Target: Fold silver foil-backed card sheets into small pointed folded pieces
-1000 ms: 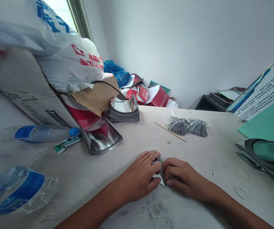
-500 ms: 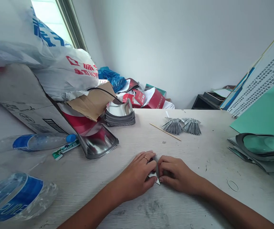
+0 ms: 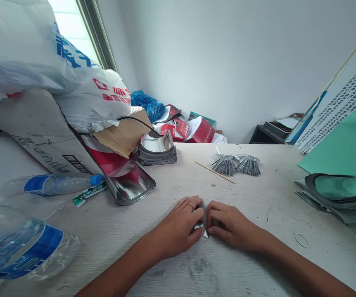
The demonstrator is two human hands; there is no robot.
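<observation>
Between my two hands, on the tabletop, lies a small folded piece of silvery sheet [image 3: 205,220], with a pointed corner towards me. My left hand [image 3: 182,227], a ring on one finger, has its curled fingers pressed on the left side of the piece. From the right, my right hand [image 3: 229,225] pinches along its edge with bent fingers and thumb. Most of the piece is hidden under the fingers. Beyond the hands, two fanned bundles of thin grey folded strips [image 3: 224,166] lie side by side, near a thin wooden stick [image 3: 215,172].
Stacks of curved silvery sheets [image 3: 131,185] lie left, beside a cardboard box [image 3: 54,136] under plastic bags [image 3: 100,97]. Plastic bottles [image 3: 20,249] lie nearer. At the right are grey-green sheets [image 3: 342,198] and a white rubber band [image 3: 302,240]. Red packaging [image 3: 204,131] sits behind.
The camera view has shifted slightly, so the things on the left appear a little further right. Both hands stay nearly in place on the folded sheet piece.
</observation>
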